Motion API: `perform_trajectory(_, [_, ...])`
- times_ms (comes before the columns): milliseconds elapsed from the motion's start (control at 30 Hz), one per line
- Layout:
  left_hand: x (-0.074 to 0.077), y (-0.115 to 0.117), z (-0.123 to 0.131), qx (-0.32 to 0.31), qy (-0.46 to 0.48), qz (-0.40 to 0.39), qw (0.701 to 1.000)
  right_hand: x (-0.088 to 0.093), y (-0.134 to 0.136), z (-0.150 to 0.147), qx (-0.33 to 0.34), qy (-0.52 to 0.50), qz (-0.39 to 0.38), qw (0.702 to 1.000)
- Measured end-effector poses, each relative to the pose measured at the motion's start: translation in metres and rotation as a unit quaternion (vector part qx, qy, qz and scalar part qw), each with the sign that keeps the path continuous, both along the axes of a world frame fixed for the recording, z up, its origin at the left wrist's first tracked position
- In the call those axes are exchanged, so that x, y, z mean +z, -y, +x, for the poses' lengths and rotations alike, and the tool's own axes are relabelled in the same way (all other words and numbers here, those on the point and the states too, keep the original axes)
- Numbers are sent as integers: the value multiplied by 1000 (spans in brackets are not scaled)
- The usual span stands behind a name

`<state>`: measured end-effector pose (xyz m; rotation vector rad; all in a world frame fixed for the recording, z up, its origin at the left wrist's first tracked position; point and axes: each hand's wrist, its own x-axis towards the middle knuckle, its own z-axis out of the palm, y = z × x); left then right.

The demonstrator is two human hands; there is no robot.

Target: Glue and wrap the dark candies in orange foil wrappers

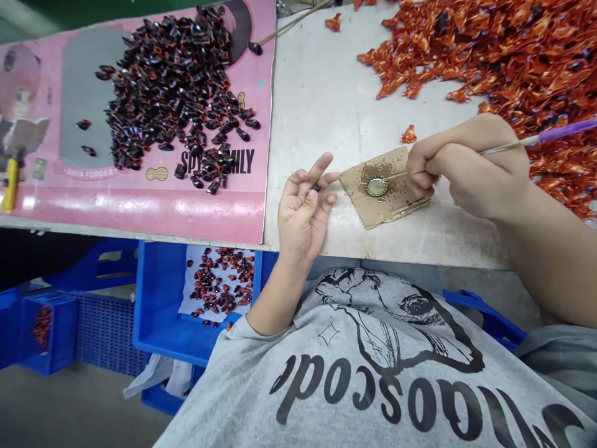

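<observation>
My right hand (471,165) grips a thin stick with a purple end (562,130), and its tip reaches a bottle cap (377,185) turned hollow side up. Clear or pale liquid seems to sit in the cap. Under it lies a piece of brown cardboard (373,214) sprinkled with dark specks. My left hand (308,205) is just left of the cardboard, palm up, pinching a small dark piece (317,186) between thumb and fingers. Most of that piece is hidden by the fingers.
A heap of black-and-orange pieces (172,81) covers part of a pink mat (209,214) at left. Orange pieces (527,56) pile up at upper right. Below the table edge, a blue crate (158,298) holds a white sheet with similar pieces. A yellow tool (10,183) lies far left.
</observation>
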<state>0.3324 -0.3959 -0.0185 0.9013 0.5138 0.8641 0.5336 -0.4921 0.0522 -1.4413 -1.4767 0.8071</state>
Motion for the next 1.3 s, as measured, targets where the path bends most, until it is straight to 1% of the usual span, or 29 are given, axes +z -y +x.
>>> perform_trajectory(67, [-3, -2, -1, 28, 9, -2, 1000, -1, -1, -3, -20, -28, 3, 999])
perform_trajectory(133, [-5, -3, -2, 51, 6, -9, 999, -7, -2, -6, -26, -32, 18, 999])
perform_trajectory(233, [-5, -2, -1, 73, -8, -19, 997, -17, -3, -8, -26, -25, 36, 999])
perform_trajectory(333, [-2, -1, 1, 86, -15, -20, 996, -20, -4, -9, -9, 5, 36, 999])
perform_trajectory(433, [3, 0, 2, 85, -38, -26, 995, -17, -4, -12, 8, 63, 8, 998])
perform_trajectory(533, [8, 1, 2, 66, -49, -51, 995, -18, -5, -15, 12, 102, -3, 995])
perform_trajectory(700, [15, 2, 3, 30, -15, -75, 997, -30, -9, -15, 33, 157, 17, 987])
perform_trajectory(800, [14, 2, 3, 26, -18, -65, 997, -35, -9, -17, 27, 213, 30, 976])
perform_trajectory(933, [7, 0, 3, 49, -38, -30, 998, -39, -7, -19, 17, 257, 76, 963])
perform_trajectory(1033, [2, -1, 2, 57, -38, -14, 998, -38, -5, -20, 21, 243, 105, 964])
perform_trajectory(1100, [0, -2, 1, 56, -40, -15, 998, -35, -5, -21, 21, 215, 126, 968])
perform_trajectory(1167, [-1, -5, 0, 59, -41, -24, 997, -31, -4, -22, -1, 183, 133, 974])
perform_trajectory(1300, [-5, -12, -1, 57, -20, -58, 996, -24, -1, -21, -52, 139, 117, 982])
